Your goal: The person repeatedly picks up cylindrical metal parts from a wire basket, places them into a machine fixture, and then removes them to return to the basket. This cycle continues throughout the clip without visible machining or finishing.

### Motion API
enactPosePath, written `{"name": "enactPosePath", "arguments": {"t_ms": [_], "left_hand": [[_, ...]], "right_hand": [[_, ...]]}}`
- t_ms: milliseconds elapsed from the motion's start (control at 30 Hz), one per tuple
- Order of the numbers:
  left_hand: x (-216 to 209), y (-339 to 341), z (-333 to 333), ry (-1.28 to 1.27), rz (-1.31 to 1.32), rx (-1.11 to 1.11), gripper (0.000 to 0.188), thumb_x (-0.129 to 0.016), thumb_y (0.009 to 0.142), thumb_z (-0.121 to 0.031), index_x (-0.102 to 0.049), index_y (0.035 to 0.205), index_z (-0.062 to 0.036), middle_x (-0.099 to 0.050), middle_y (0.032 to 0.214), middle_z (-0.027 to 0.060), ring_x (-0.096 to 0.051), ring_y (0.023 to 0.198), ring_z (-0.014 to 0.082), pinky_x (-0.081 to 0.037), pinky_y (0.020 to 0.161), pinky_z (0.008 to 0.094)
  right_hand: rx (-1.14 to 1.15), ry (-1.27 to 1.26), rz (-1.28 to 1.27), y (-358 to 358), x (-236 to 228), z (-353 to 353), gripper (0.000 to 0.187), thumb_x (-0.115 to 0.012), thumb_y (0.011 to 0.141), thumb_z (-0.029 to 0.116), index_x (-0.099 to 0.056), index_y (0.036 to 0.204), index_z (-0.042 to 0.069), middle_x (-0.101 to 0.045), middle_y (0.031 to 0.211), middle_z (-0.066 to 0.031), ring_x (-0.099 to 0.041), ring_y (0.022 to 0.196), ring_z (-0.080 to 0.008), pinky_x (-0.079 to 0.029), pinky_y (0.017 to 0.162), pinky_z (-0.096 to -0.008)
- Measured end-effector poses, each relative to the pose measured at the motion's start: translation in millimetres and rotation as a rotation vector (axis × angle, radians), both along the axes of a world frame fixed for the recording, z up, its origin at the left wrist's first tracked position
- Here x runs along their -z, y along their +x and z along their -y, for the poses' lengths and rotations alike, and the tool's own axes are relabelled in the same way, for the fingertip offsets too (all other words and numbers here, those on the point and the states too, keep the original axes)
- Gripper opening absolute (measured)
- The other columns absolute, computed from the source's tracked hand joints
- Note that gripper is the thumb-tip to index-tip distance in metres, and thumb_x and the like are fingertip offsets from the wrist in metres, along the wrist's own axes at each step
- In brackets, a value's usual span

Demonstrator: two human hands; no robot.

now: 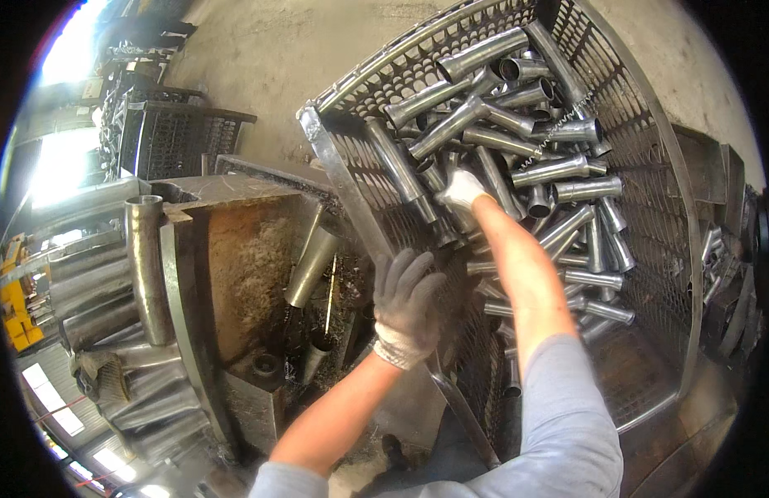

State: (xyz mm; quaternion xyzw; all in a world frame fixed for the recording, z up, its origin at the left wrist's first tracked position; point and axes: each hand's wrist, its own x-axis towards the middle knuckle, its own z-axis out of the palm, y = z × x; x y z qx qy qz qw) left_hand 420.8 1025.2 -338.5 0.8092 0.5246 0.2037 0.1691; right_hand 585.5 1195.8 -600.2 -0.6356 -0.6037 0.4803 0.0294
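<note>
My right hand (464, 190), in a white glove, reaches deep into a wire-mesh metal basket (345, 170). It touches the heap of shiny metal tubes (455, 124), many with a flared end. Its fingers are blurred and partly hidden among the tubes, so a grip does not show. At the basket's left side is my left hand (408, 303), in a dirty grey glove with a pale cuff. Its fingers are stretched out and spread over the rim, with nothing held in them.
Left of the basket stands a heavy, grimy metal bench or fixture (243, 274). A loose tube (312, 267) leans inside it. Farther left, an upright tube (146, 266) stands beside stacked large tubes (94, 286). Another mesh basket (189, 137) stands at the back left; more metal parts (711, 257) lie right.
</note>
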Motion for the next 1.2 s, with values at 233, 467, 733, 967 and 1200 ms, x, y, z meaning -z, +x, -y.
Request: {"name": "enactPosePath", "arguments": {"t_ms": [233,467,733,967,1200], "left_hand": [[-7.4,4.1,-4.5,0.039,0.015,0.012,0.056,-0.062,0.067,0.010,-0.069,0.119,-0.0110,-0.065,0.137,0.0142,-0.057,0.136,0.0442,-0.035,0.120,0.0687],[1.3,1.3,1.4,0.055,-0.012,-0.017,0.052,-0.064,0.065,0.007,-0.072,0.112,-0.0131,-0.069,0.134,0.0111,-0.059,0.133,0.0425,-0.038,0.117,0.0672],[-0.9,-1.6,-1.7,0.043,0.006,0.018,0.052,-0.065,0.065,0.002,-0.072,0.114,-0.0142,-0.067,0.138,0.0098,-0.056,0.137,0.0420,-0.033,0.122,0.0684],[0.0,0.5,-8.4,0.079,0.031,0.028,0.049,-0.068,0.074,-0.001,-0.070,0.122,-0.0107,-0.066,0.140,0.0137,-0.056,0.139,0.0419,-0.037,0.121,0.0667],[-83.0,-5.9,76.9,-0.602,0.441,-0.049,0.077,-0.079,0.090,-0.018,-0.047,0.159,-0.0036,-0.048,0.163,0.0239,-0.039,0.158,0.0345,-0.027,0.134,0.0492]], "right_hand": [[0.590,-0.277,-0.909,20.6,-43.2,11.2,0.054,-0.092,0.080,0.031,-0.074,0.121,-0.001,-0.075,0.095,-0.0075,-0.069,0.086,-0.0151,-0.056,0.078,-0.0335],[0.444,-0.398,-0.911,-41.6,-94.4,-30.1,0.052,-0.092,0.079,0.042,-0.077,0.112,0.005,-0.071,0.088,-0.0073,-0.066,0.078,-0.0190,-0.054,0.076,-0.0344],[0.336,-0.442,-1.004,-48.6,-111.8,-23.2,0.034,-0.087,0.089,0.031,-0.083,0.113,0.007,-0.079,0.101,-0.0103,-0.070,0.099,-0.0192,-0.052,0.092,-0.0359],[0.298,-0.282,-0.681,39.1,-198.7,70.9,0.051,-0.092,0.077,0.029,-0.074,0.115,0.001,-0.073,0.091,-0.0075,-0.067,0.085,-0.0164,-0.057,0.077,-0.0326],[0.192,-0.100,-0.529,68.6,-439.5,270.8,0.082,-0.096,0.067,0.021,-0.060,0.139,0.005,-0.072,0.116,-0.0089,-0.072,0.101,-0.0200,-0.064,0.087,-0.0381]]}}
